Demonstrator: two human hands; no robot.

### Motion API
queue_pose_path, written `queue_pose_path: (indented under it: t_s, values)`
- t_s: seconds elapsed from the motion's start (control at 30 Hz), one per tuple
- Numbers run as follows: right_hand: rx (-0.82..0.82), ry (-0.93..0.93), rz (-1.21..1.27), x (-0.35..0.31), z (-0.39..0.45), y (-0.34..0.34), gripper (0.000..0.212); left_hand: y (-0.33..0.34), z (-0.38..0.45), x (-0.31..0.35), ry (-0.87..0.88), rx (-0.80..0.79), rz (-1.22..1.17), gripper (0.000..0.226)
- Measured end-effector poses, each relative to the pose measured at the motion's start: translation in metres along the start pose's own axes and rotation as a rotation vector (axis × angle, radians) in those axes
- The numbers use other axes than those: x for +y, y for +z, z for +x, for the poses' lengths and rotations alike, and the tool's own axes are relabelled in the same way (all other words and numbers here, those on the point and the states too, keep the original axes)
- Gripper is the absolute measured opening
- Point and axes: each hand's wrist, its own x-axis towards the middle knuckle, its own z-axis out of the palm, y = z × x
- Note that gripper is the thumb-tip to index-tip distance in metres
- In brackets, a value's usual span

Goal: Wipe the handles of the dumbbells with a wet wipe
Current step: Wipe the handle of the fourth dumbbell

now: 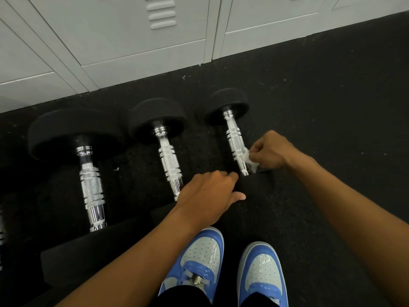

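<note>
Three dumbbells with chrome handles and black round heads lie side by side on the dark rubber floor. My right hand point(269, 151) pinches a crumpled white wet wipe point(249, 157) against the lower part of the right dumbbell's handle point(235, 144). My left hand point(210, 193) rests on the near black head point(254, 185) of that same dumbbell, fingers curled over its edge. The middle dumbbell's handle point(169, 161) and the large left dumbbell's handle point(91, 185) lie untouched.
Pale grey metal lockers point(132, 41) stand along the far edge of the floor. My two blue-and-white sneakers point(203, 258) are planted just behind the dumbbells. A sliver of another chrome handle point(1, 227) shows at the left edge. Open black floor point(332, 96) stretches right.
</note>
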Motion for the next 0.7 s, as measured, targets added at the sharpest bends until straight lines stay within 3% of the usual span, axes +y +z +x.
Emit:
queue_pose_path:
  t_s: [0.23,0.37,0.57,0.63,0.7]
  values:
    - [0.089,-0.008,0.113,-0.005,0.009,0.005,0.014,-0.001,0.0,0.0,0.008,0.01,0.013,0.045]
    - [-0.178,0.088,0.336,-0.003,0.009,-0.001,0.016,-0.002,-0.001,0.0,0.009,0.015,0.005,0.045]
    - [-0.258,0.046,0.277,0.005,0.014,-0.004,0.016,-0.002,0.0,0.0,0.01,0.01,-0.001,0.044]
    - [-0.385,0.062,0.25,0.011,0.021,0.004,0.02,-0.002,0.001,0.001,0.017,0.012,0.006,0.046]
    - [-0.562,0.096,0.381,0.013,0.029,0.007,0.023,-0.001,0.001,0.0,0.019,0.012,0.007,0.045]
